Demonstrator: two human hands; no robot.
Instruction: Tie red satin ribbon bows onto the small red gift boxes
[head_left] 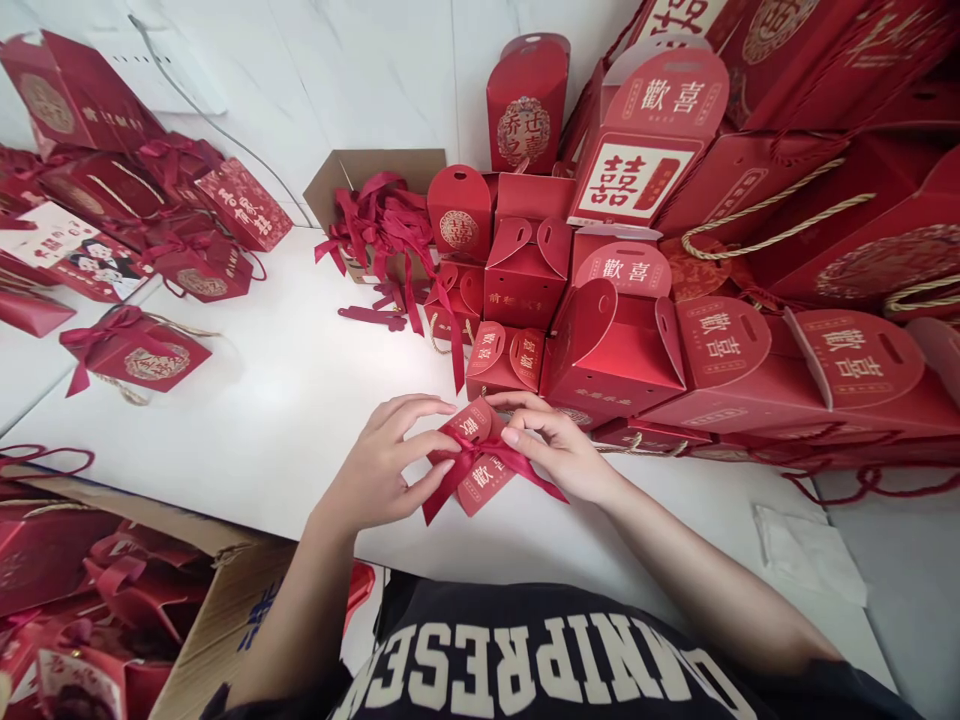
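In front of me on the white table lies a small red gift box [478, 488] with gold Chinese characters and a crimson ribbon [480, 452] tied in a bow across its top. My left hand [401, 455] is at the bow's left side, thumb and forefinger closing on the ribbon. From the other side, my right hand [551, 440] pinches the right part of the bow, with its forefinger reaching along the box's far edge. Two ribbon tails hang down toward me. Part of the box is covered by my fingers and the bow.
Ahead stands a cardboard box [375, 165] of loose crimson ribbons [386, 215]. Red gift boxes [619, 345] are stacked at the right. A finished bowed box [139, 350] sits at left, near more boxes. An open carton [232, 620] holds red boxes at lower left.
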